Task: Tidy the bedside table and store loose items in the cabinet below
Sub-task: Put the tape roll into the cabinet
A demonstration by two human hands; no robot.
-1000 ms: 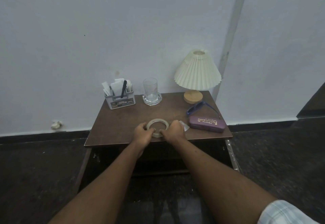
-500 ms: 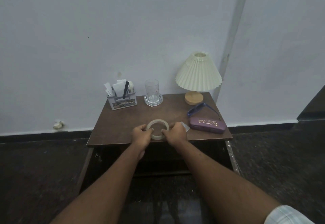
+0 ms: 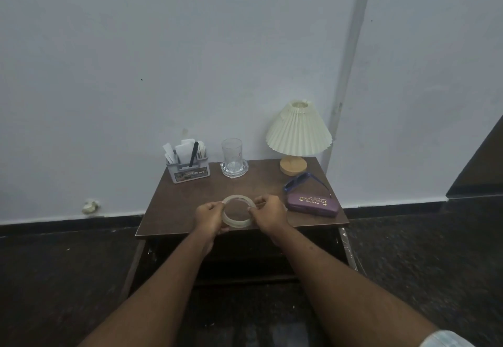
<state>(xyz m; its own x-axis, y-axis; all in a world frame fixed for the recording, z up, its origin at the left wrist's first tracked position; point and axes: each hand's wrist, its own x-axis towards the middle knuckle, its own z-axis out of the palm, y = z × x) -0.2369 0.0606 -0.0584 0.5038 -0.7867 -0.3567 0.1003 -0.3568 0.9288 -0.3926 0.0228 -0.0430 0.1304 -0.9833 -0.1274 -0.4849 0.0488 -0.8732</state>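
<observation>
A: How far along is the tidying?

B: Early, I'd judge. The table (image 3: 185, 210) at mid-frame is well loaded, and the cabinet (image 3: 245, 259) under it is dark. Its front looks open, but I can't tell if anything is stored inside.

A: What's on top?

B: A lamp (image 3: 298, 134) at the back right and a purple case (image 3: 313, 205) at the front right. A holder (image 3: 189, 173) of cards and pens is at the back left, with a glass (image 3: 232, 156) just right of it. The sunglasses (image 3: 299, 182) lie between lamp and case. Smallest is the tape (image 3: 236, 223) — a clear roll tilted toward the camera over the front centre. I can't tell whether its lower rim touches the wood.

A: Who holds it?

B: 2 hands. The left hand (image 3: 208, 216) pinches the roll's left rim with curled fingers, and the right hand (image 3: 269, 214) pinches the right rim the same way.

A: What's left?

B: Nearly everything. The tape has not yet gone below, and the sunglasses and case probably go there too. Lamp, glass and holder may simply stay.

A: Room to move?

B: The tape is near the front edge, so drawing it toward the bottom of the frame and then down should clear the top. Bare wood lies left of the hands. The case sits just beside the right hand and close to the right edge — a careless sweep could push it off.
</observation>
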